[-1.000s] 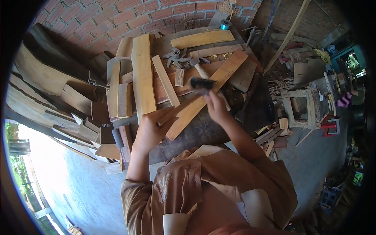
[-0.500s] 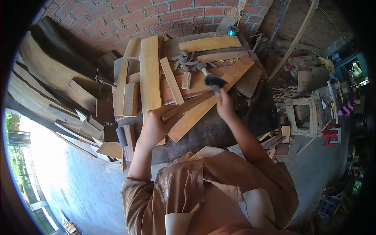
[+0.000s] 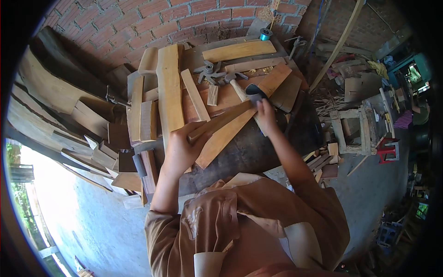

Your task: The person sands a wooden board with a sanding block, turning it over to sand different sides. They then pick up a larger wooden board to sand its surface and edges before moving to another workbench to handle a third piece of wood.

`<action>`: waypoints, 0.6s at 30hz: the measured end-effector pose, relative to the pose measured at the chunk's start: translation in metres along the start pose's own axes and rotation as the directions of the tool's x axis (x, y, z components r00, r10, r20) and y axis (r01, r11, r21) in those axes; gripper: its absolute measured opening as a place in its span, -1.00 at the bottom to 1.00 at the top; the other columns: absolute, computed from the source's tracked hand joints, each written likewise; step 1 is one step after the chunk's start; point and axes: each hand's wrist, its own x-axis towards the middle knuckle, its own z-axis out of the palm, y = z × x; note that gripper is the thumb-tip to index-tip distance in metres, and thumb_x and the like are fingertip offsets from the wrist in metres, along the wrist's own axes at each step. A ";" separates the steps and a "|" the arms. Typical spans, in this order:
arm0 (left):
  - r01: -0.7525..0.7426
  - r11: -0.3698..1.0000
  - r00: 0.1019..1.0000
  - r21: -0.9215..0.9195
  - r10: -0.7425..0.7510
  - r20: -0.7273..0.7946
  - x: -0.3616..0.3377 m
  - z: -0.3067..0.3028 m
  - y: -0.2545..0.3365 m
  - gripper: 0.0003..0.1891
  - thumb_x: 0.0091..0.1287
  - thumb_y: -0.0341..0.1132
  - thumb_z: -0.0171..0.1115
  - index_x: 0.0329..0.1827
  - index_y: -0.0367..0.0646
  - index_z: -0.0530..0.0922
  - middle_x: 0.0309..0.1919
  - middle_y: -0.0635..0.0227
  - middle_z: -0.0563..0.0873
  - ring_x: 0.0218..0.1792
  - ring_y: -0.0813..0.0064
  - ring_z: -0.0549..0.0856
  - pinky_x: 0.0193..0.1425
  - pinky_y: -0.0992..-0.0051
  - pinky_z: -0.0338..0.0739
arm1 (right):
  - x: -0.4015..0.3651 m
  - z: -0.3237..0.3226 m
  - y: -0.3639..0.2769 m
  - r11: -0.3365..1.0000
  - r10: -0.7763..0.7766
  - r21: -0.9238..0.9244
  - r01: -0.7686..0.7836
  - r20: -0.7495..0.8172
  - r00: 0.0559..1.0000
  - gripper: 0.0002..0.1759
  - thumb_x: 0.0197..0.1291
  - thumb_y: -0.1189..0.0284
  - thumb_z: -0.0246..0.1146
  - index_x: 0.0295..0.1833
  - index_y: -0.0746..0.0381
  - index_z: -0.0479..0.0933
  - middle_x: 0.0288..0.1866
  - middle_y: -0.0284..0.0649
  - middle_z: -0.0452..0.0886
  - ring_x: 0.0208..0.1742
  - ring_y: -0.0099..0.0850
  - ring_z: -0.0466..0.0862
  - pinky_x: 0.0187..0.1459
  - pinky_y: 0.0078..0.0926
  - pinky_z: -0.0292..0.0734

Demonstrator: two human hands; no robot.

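My left hand (image 3: 181, 147) is closed around the near end of a narrow brown wood strip (image 3: 224, 121), which slants up to the right above the bench. My right hand (image 3: 266, 115) grips a curled dark sheet of sandpaper (image 3: 254, 92) against the strip's far end; motion blurs the fingertips. Beneath the strip lies a wider yellowish board (image 3: 219, 147). Just beyond the sandpaper rests a hammer (image 3: 238, 90), its handle partly hidden. A metal tool with several arms (image 3: 210, 72) sits behind it.
Several boards, among them a long wavy-edged plank (image 3: 170, 87), lie on the dark workbench (image 3: 240, 159). At the back stands a spool of blue line (image 3: 266, 34) by the brick wall (image 3: 203, 21). Stacked planks (image 3: 48, 87) lean at the left; a wooden frame (image 3: 353, 129) stands right.
My right hand has shifted slightly with the sandpaper along the strip's far end. My left hand keeps its hold. The whole view has moved a little, so the bench appears farther left.
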 end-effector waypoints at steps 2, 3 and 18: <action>0.009 1.000 1.000 0.023 -0.009 0.006 0.001 0.001 0.005 -0.77 0.10 -0.42 0.33 -0.20 -0.33 0.61 -0.47 0.14 0.69 -0.43 0.56 0.67 -0.33 0.56 0.51 | 0.009 -0.006 0.003 0.999 -0.016 -0.035 0.019 0.082 0.996 -0.71 0.33 0.27 -0.05 -0.31 0.30 0.30 -0.51 0.05 0.44 -0.40 0.07 0.50 -0.47 -0.21 0.31; -0.014 1.000 1.000 0.011 0.014 0.007 0.004 0.002 0.009 -0.78 0.10 -0.42 0.33 -0.20 -0.33 0.61 -0.47 0.13 0.69 -0.43 0.55 0.67 -0.32 0.56 0.52 | 0.005 -0.011 -0.023 0.996 0.005 -0.083 0.009 0.163 0.987 -0.72 0.33 0.28 -0.04 -0.31 0.29 0.30 -0.50 0.04 0.44 -0.39 0.06 0.50 -0.47 -0.22 0.31; -0.035 0.997 0.998 0.065 0.032 0.045 0.009 0.004 0.016 -0.77 0.10 -0.41 0.32 -0.21 -0.34 0.59 -0.46 0.12 0.68 -0.43 0.51 0.68 -0.32 0.53 0.52 | 0.005 -0.023 -0.031 0.994 -0.025 0.105 0.001 0.223 0.974 -0.71 0.33 0.28 -0.01 -0.29 0.32 0.35 -0.49 -0.20 0.40 -0.48 -0.39 0.37 -0.39 -0.46 0.31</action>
